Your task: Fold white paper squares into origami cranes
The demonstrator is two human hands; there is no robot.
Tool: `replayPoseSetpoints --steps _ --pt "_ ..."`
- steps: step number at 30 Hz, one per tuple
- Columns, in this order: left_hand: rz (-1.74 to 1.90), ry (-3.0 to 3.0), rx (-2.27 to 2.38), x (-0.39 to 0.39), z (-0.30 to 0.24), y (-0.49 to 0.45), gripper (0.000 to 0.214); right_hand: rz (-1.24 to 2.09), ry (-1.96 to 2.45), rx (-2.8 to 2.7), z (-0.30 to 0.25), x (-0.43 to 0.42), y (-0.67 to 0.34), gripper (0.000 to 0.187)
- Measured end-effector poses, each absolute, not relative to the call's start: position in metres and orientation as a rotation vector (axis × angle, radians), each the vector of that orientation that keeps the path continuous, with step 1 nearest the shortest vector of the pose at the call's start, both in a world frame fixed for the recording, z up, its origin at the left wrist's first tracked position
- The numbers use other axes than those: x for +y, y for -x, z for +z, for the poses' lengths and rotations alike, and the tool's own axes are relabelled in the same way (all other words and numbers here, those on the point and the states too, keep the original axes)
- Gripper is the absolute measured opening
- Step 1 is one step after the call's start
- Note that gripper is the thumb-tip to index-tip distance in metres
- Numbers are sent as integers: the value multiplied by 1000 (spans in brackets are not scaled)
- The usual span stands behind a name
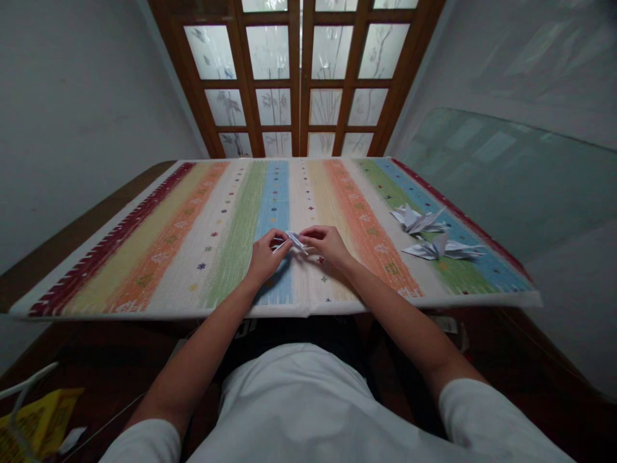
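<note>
White folded paper (293,242) - a narrow, pointed shape, exact folds too small to read - sits pinched between both hands, approx mid-mat, over the blue stripe. Left hand (268,257) is palm-down, fingertips closed on the paper's left end; right hand (328,245) comes in from the other side, fingers curled narrow & pressed on the right end. Hands are just apart, w/ only the paper between them.

Under them lies a woven striped mat (144,257) - red, yellow, orange, white, green & blue bands w/ small stitched motifs - spread on a dark wooden counter (62,257), its near edge just in front of the person's white T-shirt (299,405). Well right of the hands, a paper crane (418,220) & a second paper crane (441,249) lie just beside each other on the green & blue bands. Past the far edge stand wooden-framed frosted-glass doors (299,83) w/ a bamboo pattern. Off to the right is a large glass sheet (506,180). Low left, a yellow packet (41,424) sits near a white cable (24,386).
</note>
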State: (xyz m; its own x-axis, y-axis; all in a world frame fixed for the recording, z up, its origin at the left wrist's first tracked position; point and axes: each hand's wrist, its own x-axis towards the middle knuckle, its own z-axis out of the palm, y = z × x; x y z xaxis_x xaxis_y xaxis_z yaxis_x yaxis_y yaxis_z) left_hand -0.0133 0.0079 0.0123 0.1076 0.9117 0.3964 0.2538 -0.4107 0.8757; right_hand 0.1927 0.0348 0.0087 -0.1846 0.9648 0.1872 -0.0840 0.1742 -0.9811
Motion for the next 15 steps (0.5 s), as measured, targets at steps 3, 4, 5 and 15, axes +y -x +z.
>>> replayPoseSetpoints --steps 3,4,5,15 --pt "1370 -1730 1124 8 13 13 18 1173 905 -1403 11 34 -192 32" --pt "1395 -1711 1120 8 13 14 19 1140 896 -1398 12 33 -193 30" --pt "1425 -1685 1116 9 13 14 19 1114 889 -1385 13 33 -193 29" --pt "1430 -1444 1049 14 15 17 32 1298 871 -1304 14 32 -194 41"
